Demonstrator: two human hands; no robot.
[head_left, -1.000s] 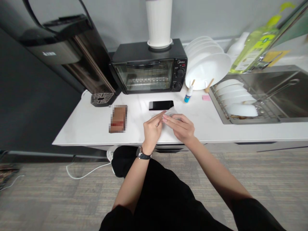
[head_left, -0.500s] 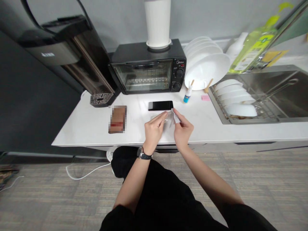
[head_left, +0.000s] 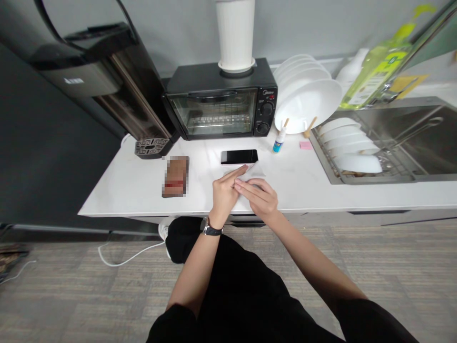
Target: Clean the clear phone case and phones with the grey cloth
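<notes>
Right hand [head_left: 263,199] shifted left to left hand [head_left: 223,193]; both hands' fingers together on film [head_left: 255,169], near side of phone [head_left: 239,156]. Looks light, soft, maybe slippery; hold by edges.

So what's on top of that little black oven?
A white pot in a white saucer sits on the black oven. The patch beneath the saucer is covered.

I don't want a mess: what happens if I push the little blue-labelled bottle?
The little bottle would probably tip if pushed near its top, since it stands tall and narrow. Once down, its round-looking body might roll on the flat counter. It's probably light, being small.
</notes>
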